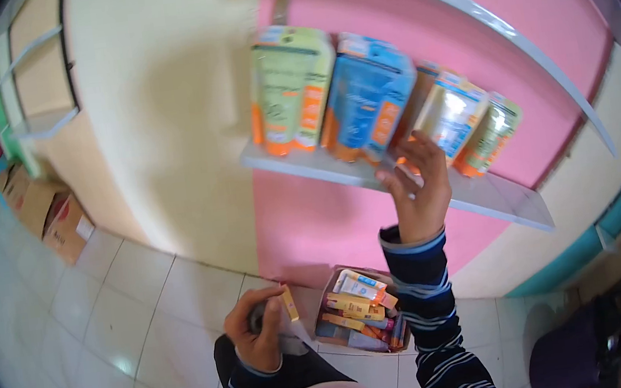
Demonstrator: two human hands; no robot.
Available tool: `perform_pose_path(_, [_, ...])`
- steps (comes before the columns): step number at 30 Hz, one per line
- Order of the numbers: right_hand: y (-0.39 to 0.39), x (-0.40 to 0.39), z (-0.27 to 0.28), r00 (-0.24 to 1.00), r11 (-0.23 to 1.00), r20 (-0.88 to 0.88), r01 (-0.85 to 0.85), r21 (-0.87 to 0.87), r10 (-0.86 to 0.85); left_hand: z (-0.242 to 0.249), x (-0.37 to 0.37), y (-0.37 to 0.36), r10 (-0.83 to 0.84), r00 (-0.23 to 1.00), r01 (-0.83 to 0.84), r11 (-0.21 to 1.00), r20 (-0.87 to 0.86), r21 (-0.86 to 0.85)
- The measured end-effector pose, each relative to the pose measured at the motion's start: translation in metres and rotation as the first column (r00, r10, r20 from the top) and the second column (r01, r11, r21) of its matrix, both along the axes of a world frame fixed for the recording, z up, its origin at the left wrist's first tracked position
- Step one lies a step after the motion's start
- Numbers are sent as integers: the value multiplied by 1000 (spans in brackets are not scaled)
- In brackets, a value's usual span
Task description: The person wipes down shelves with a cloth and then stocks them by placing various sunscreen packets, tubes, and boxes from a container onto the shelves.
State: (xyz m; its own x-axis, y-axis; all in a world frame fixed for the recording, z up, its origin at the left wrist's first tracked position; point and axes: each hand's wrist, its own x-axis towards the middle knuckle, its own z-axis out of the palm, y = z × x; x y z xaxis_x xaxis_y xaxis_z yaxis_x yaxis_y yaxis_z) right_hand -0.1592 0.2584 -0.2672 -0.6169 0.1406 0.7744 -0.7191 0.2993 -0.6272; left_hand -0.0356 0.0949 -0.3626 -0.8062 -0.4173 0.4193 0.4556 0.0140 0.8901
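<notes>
My left hand (257, 338) is low in front of me, its thumb and fingers pinching a small yellow box (290, 305). Raised to the shelf (370, 175), my right hand (425, 194) has its fingers apart and holds nothing. Its fingertips overlap the lower part of a white and blue pouch with an orange base (452, 110). Left of that hand stand a blue pouch (368, 94) and a green pouch (286, 92), both with orange bottoms. A smaller green tube pack (491, 133) leans at the right end of the row.
Below the shelf, a cardboard box (330, 339) on the tiled floor (162, 313) holds several tubes and small yellow boxes. An upper shelf (489, 9) curves overhead. Cartons (57, 217) sit at far left, and a dark purple bin (566, 352) at lower right.
</notes>
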Motion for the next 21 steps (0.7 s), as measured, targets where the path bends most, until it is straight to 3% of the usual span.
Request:
perform_pose_path(2, [16, 22, -3, 998, 995, -6, 61, -79, -61, -2, 1, -2, -11, 1000, 11, 1000, 7, -16])
perform_pose_path(5, [73, 17, -2, 901, 918, -180, 383, -99, -395, -7, 1, -3, 14, 999, -13, 1000, 30, -21])
perform_pose_path(7, [123, -8, 5, 892, 911, -186, 395, -119, -412, -12, 2, -2, 22, 999, -25, 997, 41, 70])
perform_pose_path(9, [161, -33, 11, 917, 917, -22, 398, -7, -399, -15, 2, 0, 3, 998, -8, 998, 65, 66])
perform_pose_path(10, [173, -40, 16, 958, 968, 146, 249, 9, -248, -16, 2, 1, 1, 998, -5, 998, 66, 66])
perform_pose_path(12, [189, -53, 25, 899, 996, 429, -67, -65, 88, -17, 4, 1, -1, 998, -3, 998, 69, 63])
perform_pose_path(13, [193, -56, 26, 897, 996, 434, -64, -68, 87, -17, 5, 1, 7, 997, -11, 998, 72, 57])
perform_pose_path(15, [197, -60, 26, 838, 952, 457, -292, -88, 299, -16, 7, 2, 16, 996, -21, 999, 84, 49])
perform_pose_path(21, [215, -55, 26, 817, 929, 471, -369, -20, 334, -20, 11, -2, 47, 995, -53, 996, 93, 68])
